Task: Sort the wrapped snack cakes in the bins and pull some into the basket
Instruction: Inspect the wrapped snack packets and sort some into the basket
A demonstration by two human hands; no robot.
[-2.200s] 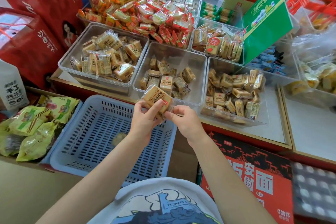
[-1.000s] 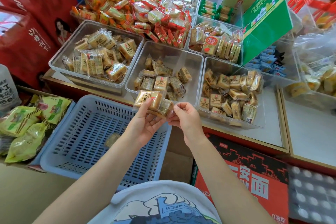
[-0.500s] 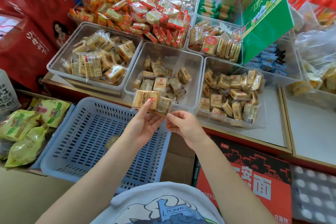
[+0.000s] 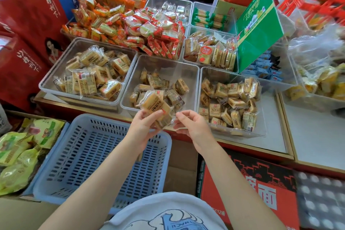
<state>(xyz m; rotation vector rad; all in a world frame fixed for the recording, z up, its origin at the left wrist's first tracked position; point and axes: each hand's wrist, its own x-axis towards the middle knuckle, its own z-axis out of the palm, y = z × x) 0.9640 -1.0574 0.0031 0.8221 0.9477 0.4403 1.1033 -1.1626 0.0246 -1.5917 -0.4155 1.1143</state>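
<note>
At the far left, green and yellow plastic snack bags [image 4: 16, 157] lie in a cardboard box; just beside them sits the pale blue slotted plastic basket [image 4: 89, 157], its far rim below the counter edge; a small wrapped piece shows dimly on its floor, partly behind the left forearm. Above it on the counter stands the left clear plastic bin [image 4: 56, 73], well filled with tan wrapped snack cakes; the middle clear plastic bin [image 4: 168, 69] holds fewer of them, gathered toward its near half. The left hand [image 4: 143, 129] grips a small bunch of clear-wrapped tan snack cakes [image 4: 156, 108] between thumb and curled fingers, held over the near rim of the middle bin and above the basket's far right corner; the right hand [image 4: 192, 125] is just beside it, thumb and forefinger curled at the wrapper's edge, though I cannot tell if they truly pinch it. Further right is the right clear plastic bin [image 4: 214, 76] of smaller wrapped cakes; behind it leans a green printed cardboard sign [image 4: 259, 30]; below the counter lies a red printed carton [image 4: 248, 192].
</note>
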